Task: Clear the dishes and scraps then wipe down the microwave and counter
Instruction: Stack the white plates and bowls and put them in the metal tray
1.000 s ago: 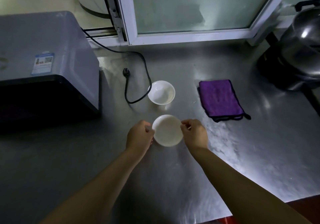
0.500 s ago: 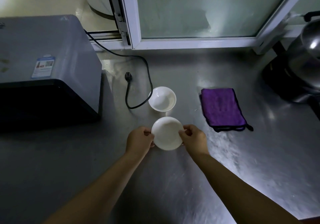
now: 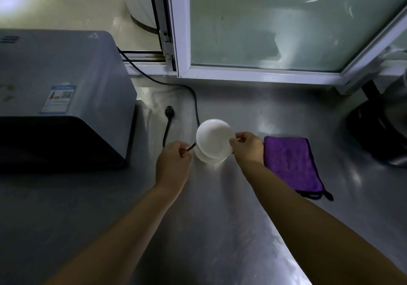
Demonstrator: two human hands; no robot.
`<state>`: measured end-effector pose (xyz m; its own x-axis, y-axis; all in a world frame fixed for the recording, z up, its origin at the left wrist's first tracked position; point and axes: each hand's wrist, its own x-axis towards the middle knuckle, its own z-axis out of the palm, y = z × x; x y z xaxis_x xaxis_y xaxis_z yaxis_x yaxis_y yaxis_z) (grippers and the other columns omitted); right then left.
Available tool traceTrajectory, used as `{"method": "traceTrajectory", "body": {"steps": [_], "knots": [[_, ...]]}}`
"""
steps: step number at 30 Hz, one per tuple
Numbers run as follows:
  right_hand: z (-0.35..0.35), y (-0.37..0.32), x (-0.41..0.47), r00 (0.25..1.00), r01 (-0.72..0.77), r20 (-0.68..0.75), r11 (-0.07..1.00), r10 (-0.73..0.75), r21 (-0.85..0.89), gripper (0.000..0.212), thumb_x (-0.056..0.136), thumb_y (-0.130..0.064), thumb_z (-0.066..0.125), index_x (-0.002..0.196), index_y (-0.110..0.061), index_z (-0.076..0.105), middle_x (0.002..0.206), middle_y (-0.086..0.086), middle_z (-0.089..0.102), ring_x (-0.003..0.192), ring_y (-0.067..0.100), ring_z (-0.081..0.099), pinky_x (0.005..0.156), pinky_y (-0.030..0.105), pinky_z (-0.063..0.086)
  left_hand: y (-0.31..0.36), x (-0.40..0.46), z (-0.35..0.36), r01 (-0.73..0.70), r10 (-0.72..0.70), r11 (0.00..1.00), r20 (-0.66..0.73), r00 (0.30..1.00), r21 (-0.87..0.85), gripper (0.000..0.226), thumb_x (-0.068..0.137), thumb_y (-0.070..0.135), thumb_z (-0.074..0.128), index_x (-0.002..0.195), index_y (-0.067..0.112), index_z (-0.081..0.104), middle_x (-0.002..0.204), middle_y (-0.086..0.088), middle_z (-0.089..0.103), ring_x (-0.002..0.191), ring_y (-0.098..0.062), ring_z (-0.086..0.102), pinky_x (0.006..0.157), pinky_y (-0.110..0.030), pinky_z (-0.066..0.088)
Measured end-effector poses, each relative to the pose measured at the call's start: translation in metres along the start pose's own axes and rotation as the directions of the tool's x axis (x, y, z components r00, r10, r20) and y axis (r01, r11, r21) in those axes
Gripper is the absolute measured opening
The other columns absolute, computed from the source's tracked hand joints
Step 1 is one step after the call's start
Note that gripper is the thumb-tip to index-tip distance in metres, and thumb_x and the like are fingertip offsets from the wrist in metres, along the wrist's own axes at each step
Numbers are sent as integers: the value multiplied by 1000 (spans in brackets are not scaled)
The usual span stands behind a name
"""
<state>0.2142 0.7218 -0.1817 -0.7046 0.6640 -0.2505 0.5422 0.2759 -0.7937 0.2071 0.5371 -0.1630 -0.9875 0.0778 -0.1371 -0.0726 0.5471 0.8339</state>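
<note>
The only thing with writing on it is a small sticker (image 3: 59,98) on top of the microwave (image 3: 66,82). The sticker is white with a blue band at its top and little colored marks and a dark square below. The letters are too small and blurry to read. No other words, numbers or signs can be read anywhere.

We see a steel counter (image 3: 220,229). On it the grey microwave (image 3: 66,95) sits far left, its black cord (image 3: 193,99) trailing right; a white bowl (image 3: 209,158) mid-counter, a purple cloth (image 3: 290,163) right, a dark pot (image 3: 383,135) far right.
</note>
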Motion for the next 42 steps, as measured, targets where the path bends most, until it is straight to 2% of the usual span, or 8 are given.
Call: {"method": "traceTrajectory", "body": {"steps": [4, 9, 14, 21, 26, 30, 36, 42], "knots": [[12, 10, 9, 999, -37, -11, 996, 37, -82, 17, 79, -18, 61, 95, -17, 69, 86, 1, 70, 76, 17, 62, 67, 25, 45, -12, 5, 0, 11, -10, 1000, -50, 999, 15, 20, 83, 11, 57, 93, 28, 57, 87, 17, 50, 79, 2, 52, 64, -9, 35], [19, 18, 14, 999, -38, -30, 986, 33, -161, 17, 79, -19, 61, 94, -18, 68, 78, -7, 60, 72, 13, 54, 63, 23, 38, -24, 8, 0, 25, -24, 1000, -61, 998, 5, 20, 84, 10, 57, 100, 22, 59, 95, 9, 54, 82, -2, 54, 67, -10, 38], [18, 24, 11, 1000, -16, 4, 975, 18, -220, 6, 79, -17, 58, 85, -20, 57, 76, -7, 57, 64, 11, 51, 47, 17, 30, -28, 9, 3, 6, -4, 1000, -53, 999, 31, 25, 85, 8, 55, 107, 18, 60, 99, 9, 52, 82, -2, 52, 67, -8, 37], [-3, 32, 3, 999, -17, 42, 958, 31, -286, 9, 77, -17, 57, 84, -22, 53, 78, -5, 58, 71, 16, 56, 55, 25, 43, -20, 1, 12, -48, 49, 999, -53, 997, 25, 21, 84, 7, 53, 98, 20, 61, 94, 9, 54, 77, 2, 52, 63, -4, 38], [-22, 48, -12, 999, 7, 52, 937, 12, -349, 21, 80, -21, 62, 100, -22, 57, 82, -5, 61, 75, 15, 57, 57, 26, 45, -14, -10, 30, -124, 106, 984, 136, 985, 128, 15, 87, 12, 49, 78, 9, 61, 75, -5, 59, 70, -19, 55, 61, -30, 43], [-27, 55, -21, 997, 19, 79, 941, 8, -337, 28, 86, -27, 60, 114, -21, 59, 90, 0, 67, 78, 14, 56, 59, 25, 42, -14, -12, 41, -77, 17, 974, 275, 961, 211, 11, 87, 12, 47, 81, 8, 56, 83, -12, 62, 79, -29, 58, 71, -41, 46], [-23, 59, -46, 998, 11, 70, 958, 10, -288, 25, 87, -20, 57, 111, -17, 60, 95, 4, 69, 81, 20, 65, 65, 29, 51, -16, -26, 39, 13, -40, 996, 296, 954, 94, 18, 87, 15, 49, 98, 11, 61, 79, -6, 65, 75, -22, 64, 72, -43, 53], [-19, 36, -83, 999, 53, 24, 981, -49, -188, 22, 84, -18, 56, 106, -19, 60, 90, 1, 68, 79, 20, 64, 71, 35, 55, -16, -42, 1, 136, -97, 974, 209, 973, -182, 6, 86, 18, 56, 91, 19, 58, 71, -1, 66, 57, -14, 65, 61, -37, 59]]}}
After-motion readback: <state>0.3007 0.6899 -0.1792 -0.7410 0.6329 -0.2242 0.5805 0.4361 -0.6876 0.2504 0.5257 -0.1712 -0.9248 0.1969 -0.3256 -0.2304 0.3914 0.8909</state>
